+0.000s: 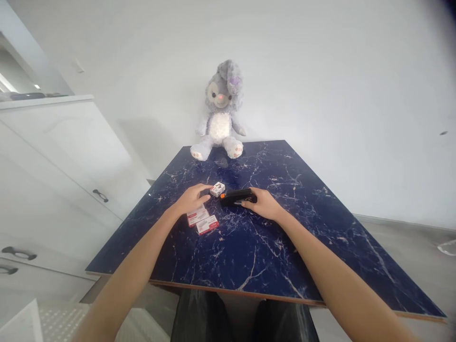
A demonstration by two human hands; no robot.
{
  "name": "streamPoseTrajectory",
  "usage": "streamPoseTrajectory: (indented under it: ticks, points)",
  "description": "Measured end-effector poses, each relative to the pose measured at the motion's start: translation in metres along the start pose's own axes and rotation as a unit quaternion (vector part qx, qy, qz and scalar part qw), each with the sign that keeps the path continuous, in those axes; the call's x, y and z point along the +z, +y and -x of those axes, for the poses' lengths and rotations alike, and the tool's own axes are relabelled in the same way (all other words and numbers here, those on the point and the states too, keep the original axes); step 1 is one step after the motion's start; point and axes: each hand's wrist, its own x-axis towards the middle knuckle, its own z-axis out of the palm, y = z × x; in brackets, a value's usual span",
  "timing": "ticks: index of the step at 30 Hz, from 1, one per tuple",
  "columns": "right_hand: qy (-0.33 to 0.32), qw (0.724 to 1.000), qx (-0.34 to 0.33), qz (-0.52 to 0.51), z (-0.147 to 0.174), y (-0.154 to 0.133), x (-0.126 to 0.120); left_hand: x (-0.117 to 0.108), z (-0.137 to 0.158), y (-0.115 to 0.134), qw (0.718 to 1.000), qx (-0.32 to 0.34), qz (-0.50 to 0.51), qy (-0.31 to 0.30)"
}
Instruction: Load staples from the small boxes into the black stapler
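My right hand (265,204) grips the rear end of a black stapler (235,196) with an orange tip, its thumb along the near side. The stapler lies on or just above the dark blue marbled table (270,247), its orange end pointing left. My left hand (194,197) has its fingers stretched and apart, holding nothing. Its index fingertip reaches the left edge of a small white printed box (217,189), seemingly touching it. Just below the left hand lie a flat red-and-white box (196,216), partly covered by the hand, and another such box (207,225).
A grey plush rabbit (219,126) sits at the table's far edge against the white wall (320,85). On the left stands a white cabinet (64,166) with dark handles. My legs (199,316) are under the near edge.
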Motion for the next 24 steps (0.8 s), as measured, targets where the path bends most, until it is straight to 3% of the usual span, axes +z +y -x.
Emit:
streamPoseTrajectory:
  ticks: [6, 14, 17, 20, 22, 24]
  points:
    - [-0.003, 1.000, 0.006, 0.003, 0.000, 0.000, 0.000, -0.013, 0.005, -0.010, 0.998, -0.015, -0.001, -0.062]
    - [-0.005, 1.000, 0.005, -0.001, 0.000, 0.002, 0.001, 0.009, -0.002, -0.020, 0.989, -0.049, -0.111, 0.086]
    - [-0.001, 1.000, 0.012, 0.005, 0.001, 0.004, 0.001, 0.023, -0.008, -0.012, 0.982, -0.088, -0.065, 0.153]
    - [0.014, 1.000, 0.021, 0.012, 0.002, 0.003, 0.001, 0.030, -0.012, -0.001, 0.974, -0.132, 0.040, 0.180]
    - [0.019, 1.000, 0.019, 0.011, 0.002, 0.003, 0.001, 0.028, -0.012, 0.008, 0.973, -0.122, 0.065, 0.182]
    - [0.026, 0.999, 0.016, 0.024, 0.001, 0.002, 0.002, 0.022, -0.009, 0.016, 0.982, -0.070, 0.047, 0.168]
